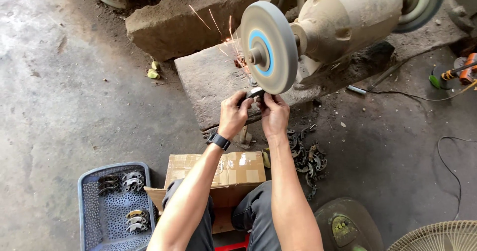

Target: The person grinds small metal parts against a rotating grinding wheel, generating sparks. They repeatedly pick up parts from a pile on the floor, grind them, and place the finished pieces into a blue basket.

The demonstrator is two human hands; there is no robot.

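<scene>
Grinding step, I judge — my left hand (pixel 232 114) and right hand (pixel 274 113) both clench a small dark curved metal part (pixel 256 93) against the lower rim of the grey grinding wheel with blue centre (pixel 268 47), sparks (pixel 223 30) flying. Next calls for steady pressure — fingers kept off the wheel.

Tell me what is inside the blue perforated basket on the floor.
The blue basket holds two clusters of curved metal parts, upper and lower. Its lower right corner is hidden by the left arm.
</scene>
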